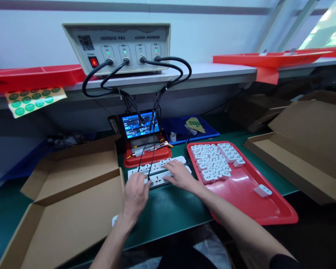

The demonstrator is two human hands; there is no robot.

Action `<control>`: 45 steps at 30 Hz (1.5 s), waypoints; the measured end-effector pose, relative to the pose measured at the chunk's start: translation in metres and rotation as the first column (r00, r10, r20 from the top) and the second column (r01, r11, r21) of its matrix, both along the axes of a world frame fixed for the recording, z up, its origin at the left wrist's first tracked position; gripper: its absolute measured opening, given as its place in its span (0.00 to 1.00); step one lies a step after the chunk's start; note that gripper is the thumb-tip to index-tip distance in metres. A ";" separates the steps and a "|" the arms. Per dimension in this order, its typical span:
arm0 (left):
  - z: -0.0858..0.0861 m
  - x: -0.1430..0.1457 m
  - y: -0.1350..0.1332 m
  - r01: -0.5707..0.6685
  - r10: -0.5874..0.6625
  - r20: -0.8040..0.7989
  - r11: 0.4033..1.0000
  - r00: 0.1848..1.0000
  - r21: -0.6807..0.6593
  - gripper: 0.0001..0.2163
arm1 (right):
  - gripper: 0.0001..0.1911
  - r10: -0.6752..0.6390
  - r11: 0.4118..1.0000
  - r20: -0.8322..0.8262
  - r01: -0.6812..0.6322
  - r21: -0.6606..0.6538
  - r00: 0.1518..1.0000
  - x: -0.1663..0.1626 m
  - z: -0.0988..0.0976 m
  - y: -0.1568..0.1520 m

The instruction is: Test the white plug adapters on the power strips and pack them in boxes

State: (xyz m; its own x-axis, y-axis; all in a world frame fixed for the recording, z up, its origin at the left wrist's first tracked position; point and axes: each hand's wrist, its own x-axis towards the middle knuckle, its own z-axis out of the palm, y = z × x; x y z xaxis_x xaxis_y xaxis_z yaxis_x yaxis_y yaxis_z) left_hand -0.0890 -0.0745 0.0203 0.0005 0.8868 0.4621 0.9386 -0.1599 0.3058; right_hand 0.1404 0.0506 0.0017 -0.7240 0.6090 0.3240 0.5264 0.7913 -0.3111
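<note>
Two long white power strips (156, 167) with rows of sockets lie side by side in front of me. Thin black cables (149, 155) run down to them from above. My left hand (136, 195) is at their left end with fingers curled inward, close to a black cable end (149, 179); what its fingers close on is hidden. Across the right part of both strips rests my right hand (181, 174), thumb and fingers spread apart and touching them. A small white piece (114, 219) shows partly beside my left wrist.
A red tray (240, 198) with several white socket adapters (212, 162) stands at right. Open cardboard boxes (81, 220) flank the bench. Behind are a lit screen (140, 125), a small red tray (127, 158) and a blue tray (210, 130). A power box (117, 48) sits on the shelf.
</note>
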 end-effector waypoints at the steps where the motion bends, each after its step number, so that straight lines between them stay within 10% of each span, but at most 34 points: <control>1: -0.001 0.013 0.004 0.074 -0.075 -0.030 0.997 0.997 -0.039 0.07 | 0.26 -0.016 1.000 0.040 0.016 0.002 0.999 0.011 0.001 0.005; 10: -0.016 0.080 0.071 0.112 -0.208 -0.184 0.896 0.961 -0.429 0.14 | 0.11 -0.089 0.989 0.178 0.108 -0.105 0.980 0.043 -0.008 0.022; 18: 0.008 0.065 0.053 0.152 -0.131 0.126 0.974 0.983 -0.171 0.15 | 0.12 -0.152 0.896 -0.339 -0.015 -0.444 0.928 0.055 0.038 0.004; 25: 0.002 0.071 0.003 0.053 0.021 0.905 0.997 0.425 -0.047 0.23 | 0.20 -0.195 0.607 -0.502 -0.299 -0.737 0.842 0.030 0.043 -0.052; 32: -0.013 0.059 -0.054 0.014 0.150 0.962 0.987 0.228 -0.158 0.28 | 0.19 -0.258 0.483 -0.568 -0.405 -0.776 0.781 -0.006 0.015 -0.088; 37: -0.016 0.039 -0.070 0.118 0.248 0.969 0.962 -0.012 -0.245 0.29 | 0.17 -0.196 0.497 -0.591 -0.440 -0.748 0.783 -0.027 0.011 -0.105; 45: -0.017 0.024 -0.073 0.191 0.335 0.884 0.893 0.325 -0.408 0.50 | 0.21 -0.103 0.667 -0.553 -0.355 -0.655 0.827 -0.022 0.012 -0.109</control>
